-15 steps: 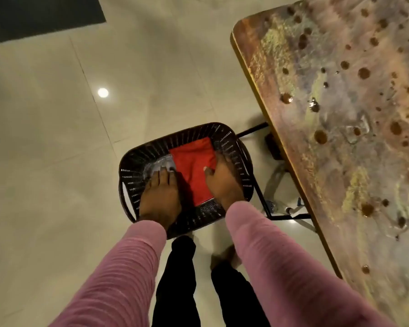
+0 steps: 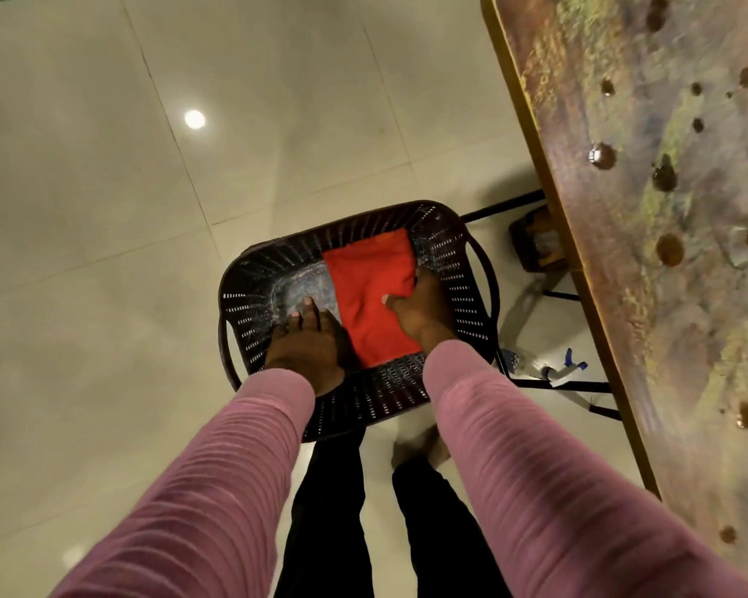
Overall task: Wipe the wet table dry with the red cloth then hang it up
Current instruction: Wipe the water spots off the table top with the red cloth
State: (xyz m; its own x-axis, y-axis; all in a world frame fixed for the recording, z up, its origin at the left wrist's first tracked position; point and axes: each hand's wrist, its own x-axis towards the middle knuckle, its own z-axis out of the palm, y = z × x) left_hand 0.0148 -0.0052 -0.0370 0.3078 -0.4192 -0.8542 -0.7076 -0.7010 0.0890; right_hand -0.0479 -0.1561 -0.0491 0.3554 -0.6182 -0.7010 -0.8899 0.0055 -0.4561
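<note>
A pale, glossy tiled floor (image 2: 104,252) fills most of the view. A long table with a mottled brown-and-green top (image 2: 648,321) is seen along the right side. Its tabletop is scattered with beads and pools of water (image 2: 602,156), so the wiping is judged not yet begun. A dark perforated plastic basket (image 2: 251,304) is set on the floor just beside the table's long edge. The folded red cloth (image 2: 372,291) is laid flat in the right half of the basket, reaching from the far wall to the near wall, with bare basket bottom to its left.

The left hand (image 2: 307,343) is laid on the basket bottom at the cloth's left edge, fingers straight, with nothing held. The right hand (image 2: 419,312) is placed at the cloth's right edge: the thumb is stretched over the top layer, and the fingers are pushed down between the cloth and the right wall. Whether those fingers are closed under the fabric cannot be told.

The cloth is judged to be light, soft and limp, neither slippery nor fragile. If lifted by a single layer it can be expected to sag and fall open. It is best taken at the right edge with all layers pinched together, or at both side edges, so that a thick pad is kept for wiping. Once soaked, it should be expected to grow heavier and cling.
</note>
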